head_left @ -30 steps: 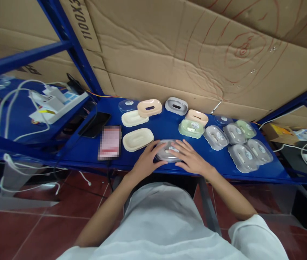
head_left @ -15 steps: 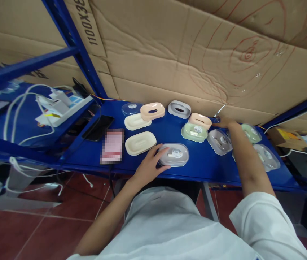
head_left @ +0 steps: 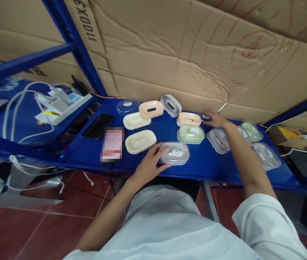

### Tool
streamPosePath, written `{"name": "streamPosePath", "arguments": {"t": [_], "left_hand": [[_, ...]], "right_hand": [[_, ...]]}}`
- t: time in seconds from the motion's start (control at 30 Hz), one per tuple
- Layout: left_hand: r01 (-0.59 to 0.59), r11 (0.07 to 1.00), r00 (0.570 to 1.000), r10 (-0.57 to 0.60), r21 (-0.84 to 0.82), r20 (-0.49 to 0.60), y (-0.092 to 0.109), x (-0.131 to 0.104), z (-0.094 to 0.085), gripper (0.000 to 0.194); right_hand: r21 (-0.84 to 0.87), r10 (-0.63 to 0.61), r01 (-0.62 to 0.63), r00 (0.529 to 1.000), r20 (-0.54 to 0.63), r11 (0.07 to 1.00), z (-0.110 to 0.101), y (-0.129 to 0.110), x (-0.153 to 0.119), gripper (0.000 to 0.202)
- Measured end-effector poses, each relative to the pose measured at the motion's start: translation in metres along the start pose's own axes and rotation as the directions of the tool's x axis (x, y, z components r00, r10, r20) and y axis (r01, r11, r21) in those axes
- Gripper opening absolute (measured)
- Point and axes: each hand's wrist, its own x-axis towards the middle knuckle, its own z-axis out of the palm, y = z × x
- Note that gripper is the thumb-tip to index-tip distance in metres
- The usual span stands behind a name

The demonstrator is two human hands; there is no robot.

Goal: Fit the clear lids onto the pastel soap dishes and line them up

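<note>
My left hand [head_left: 149,166] grips the left end of a grey soap box [head_left: 179,159] with a clear lid, thumb near the front and fingers over the lid. The box lies flat near the table's front edge. Towards the back, my right hand [head_left: 215,120] has its fingers closed on what looks like a clear lid [head_left: 206,116], partly hidden. Left of those fingers is a peach soap dish [head_left: 188,119], with a lidded green soap box [head_left: 190,134] in front. A grey slotted dish [head_left: 171,105] leans tilted near the cardboard. Below my right wrist lies a grey soap box [head_left: 218,140].
Cream trays [head_left: 140,141], a peach dish [head_left: 151,109] and a clear lid [head_left: 127,106] lie left. A phone [head_left: 112,144] and a black phone [head_left: 98,126] are beyond them. More lidded boxes [head_left: 266,156] lie right. Cardboard [head_left: 156,54] walls the back.
My right hand has moved left along the back. The peach dish and green box have shifted left, and the grey dish has slid left and tilted. My left hand stays put.
</note>
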Motion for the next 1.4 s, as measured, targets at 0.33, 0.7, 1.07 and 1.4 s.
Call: {"name": "streamPosePath", "arguments": {"t": [0.33,0.7,1.07,1.4], "left_hand": [[-0.014,1.000,1.000,0.014,0.012,0.024,0.007,0.000,-0.004,0.074],[0.004,1.000,1.000,-0.004,0.003,0.001,0.006,-0.001,-0.002,0.071],[0.024,1.000,1.000,-0.024,0.000,0.002,0.006,0.000,-0.001,0.073],[0.056,0.995,0.996,-0.050,-0.085,0.071,0.008,0.002,-0.005,0.091]], "right_hand": [[0.182,-0.398,0.431,0.897,-0.191,0.884,0.025,-0.087,-0.096,0.060],[-0.078,-0.195,0.184,0.965,-0.175,0.980,0.060,-0.092,-0.150,0.068],[-0.054,-0.098,0.085,0.945,-0.312,0.995,0.050,-0.060,-0.128,0.065],[0.236,-0.517,0.535,0.845,-0.140,0.811,0.049,-0.146,-0.169,0.078]]}}
